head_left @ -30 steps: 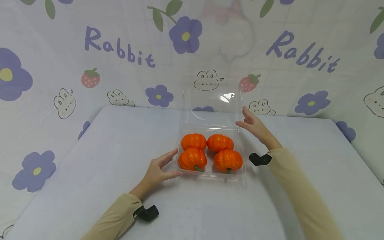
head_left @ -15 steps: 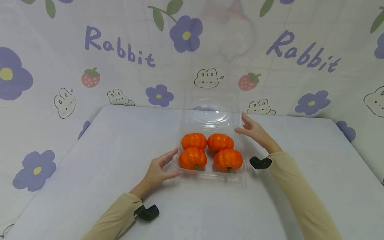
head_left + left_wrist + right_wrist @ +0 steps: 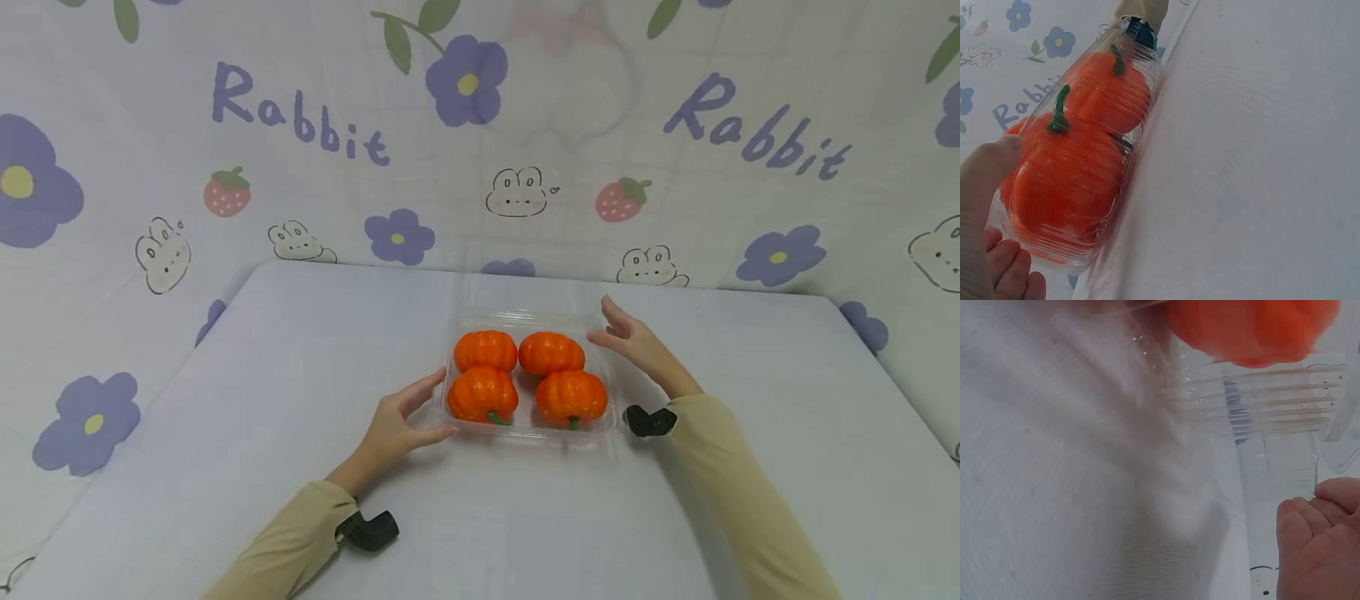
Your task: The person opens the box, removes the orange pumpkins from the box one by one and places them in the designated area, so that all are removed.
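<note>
Left hand (image 3: 393, 423) braces the clamshell box (image 3: 523, 431), right hand (image 3: 632, 343) touches its lid (image 3: 1288, 470), both loosely spread: seemingly lid adjustment, next calling for gentle pressure.

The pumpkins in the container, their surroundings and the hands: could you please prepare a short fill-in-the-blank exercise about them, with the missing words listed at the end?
1. The clear container holds exactly ____ pumpkins.
2. The stems of the two pumpkins nearest the person are coloured ____.
3. Between the left hand and the right hand, the one higher in the head view is the ____ hand.
4. The word printed twice on the backdrop is ____.

Missing words: four; green; right; Rabbit.
</note>
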